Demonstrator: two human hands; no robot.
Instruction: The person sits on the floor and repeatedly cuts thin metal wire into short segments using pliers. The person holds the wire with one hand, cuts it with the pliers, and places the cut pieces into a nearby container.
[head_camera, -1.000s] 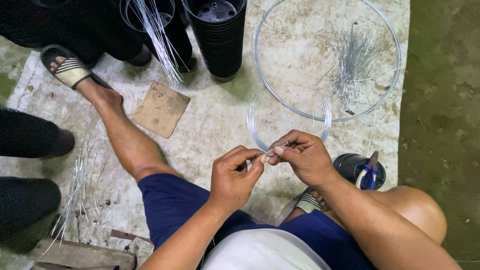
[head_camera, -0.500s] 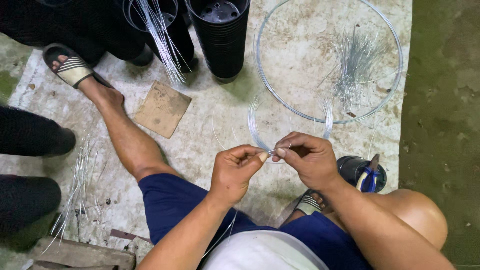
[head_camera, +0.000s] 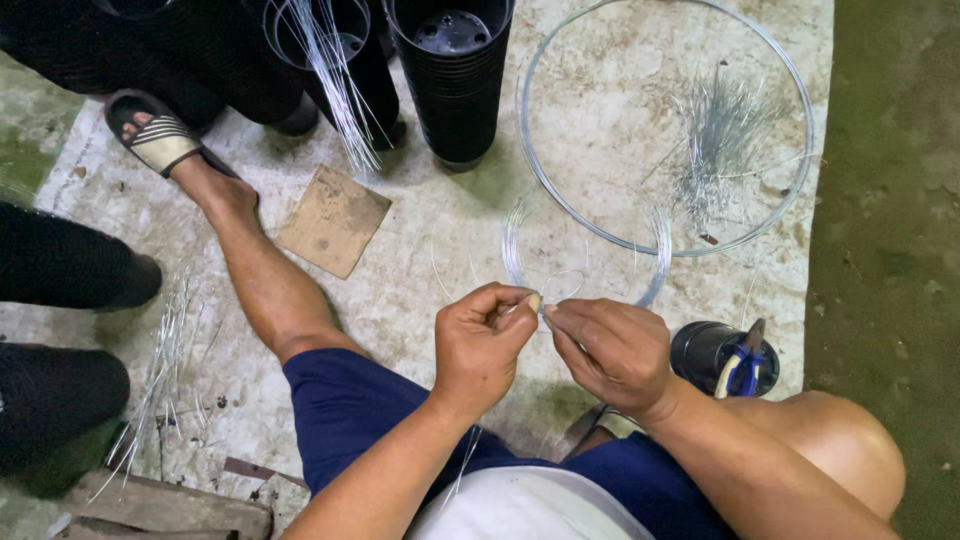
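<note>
My left hand (head_camera: 482, 345) and my right hand (head_camera: 610, 350) meet in front of my lap, fingertips pinched on a thin silver wire (head_camera: 560, 290) that curls into a small loop just above them. The wire comes off a small coil of wire (head_camera: 585, 255) lying on the concrete beyond my hands. A loose end of wire trails down past my left wrist toward my shorts.
A large wire ring (head_camera: 668, 120) with a heap of cut wire pieces (head_camera: 720, 135) lies at top right. Stacked black pots (head_camera: 455, 75) stand at top, one holding long wires (head_camera: 330, 70). Blue-handled pliers (head_camera: 740, 362) sit in a black pot. A cardboard scrap (head_camera: 333, 220) and more wires (head_camera: 160, 370) lie left.
My right hand has dropped lower and turned, and the wire between my fingers now shows a small loop above them. The view has shifted slightly.
</note>
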